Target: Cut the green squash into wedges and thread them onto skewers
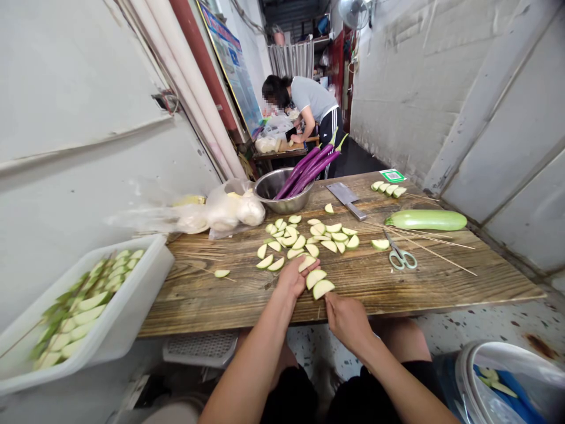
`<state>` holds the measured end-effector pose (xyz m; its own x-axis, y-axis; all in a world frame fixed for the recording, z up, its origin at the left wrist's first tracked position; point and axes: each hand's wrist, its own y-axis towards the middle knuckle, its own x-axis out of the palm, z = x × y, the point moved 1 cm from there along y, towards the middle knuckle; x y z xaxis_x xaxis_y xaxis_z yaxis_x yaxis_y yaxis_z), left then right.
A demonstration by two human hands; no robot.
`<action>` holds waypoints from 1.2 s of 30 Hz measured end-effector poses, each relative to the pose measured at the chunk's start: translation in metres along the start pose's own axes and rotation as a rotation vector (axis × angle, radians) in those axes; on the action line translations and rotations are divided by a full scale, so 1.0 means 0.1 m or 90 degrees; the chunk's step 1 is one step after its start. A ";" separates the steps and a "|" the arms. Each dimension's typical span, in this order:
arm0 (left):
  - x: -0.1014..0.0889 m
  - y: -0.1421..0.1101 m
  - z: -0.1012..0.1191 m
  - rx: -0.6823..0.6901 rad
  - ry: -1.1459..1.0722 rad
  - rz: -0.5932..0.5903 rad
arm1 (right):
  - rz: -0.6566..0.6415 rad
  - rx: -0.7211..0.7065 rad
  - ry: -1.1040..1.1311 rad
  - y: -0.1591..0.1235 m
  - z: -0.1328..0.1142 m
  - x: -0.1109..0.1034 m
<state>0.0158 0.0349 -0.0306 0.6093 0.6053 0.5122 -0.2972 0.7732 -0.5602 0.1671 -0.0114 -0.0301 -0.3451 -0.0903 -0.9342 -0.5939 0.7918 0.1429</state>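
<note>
My left hand (292, 277) reaches over the front of the wooden table, its fingers closed on a half-moon zucchini slice (306, 263). My right hand (347, 315) is closed at the table's front edge, gripping a skewer that is mostly hidden. Two zucchini slices (323, 288) sit in a row on it between my hands, in line with the slice at my left fingers. Just beyond lies a loose spread of cut zucchini slices (290, 241), pale inside with green rind.
A white tub (152, 265) of skewered slices stands left. Behind are bagged vegetables (220, 209) and a steel bowl (289, 204) with eggplants (304, 171). A cleaver (346, 197), scissors (401, 257) and whole zucchini (426, 219) lie right. A bucket (470, 377) stands below; a person (313, 97) works beyond.
</note>
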 end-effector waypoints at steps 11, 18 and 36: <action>0.00 -0.01 0.03 -0.022 -0.013 0.007 | 0.019 -0.001 0.005 0.02 -0.01 0.02; 0.00 -0.02 0.03 -0.023 -0.003 0.009 | 0.012 0.002 -0.007 0.01 -0.02 0.04; 0.01 0.00 0.05 -0.052 0.025 -0.049 | 0.031 0.013 -0.017 0.13 -0.05 0.09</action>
<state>0.0125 0.0363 -0.0274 0.6569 0.5354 0.5309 -0.1882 0.7983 -0.5721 0.1529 -0.0051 -0.0355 -0.3538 -0.0353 -0.9346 -0.5617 0.8070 0.1821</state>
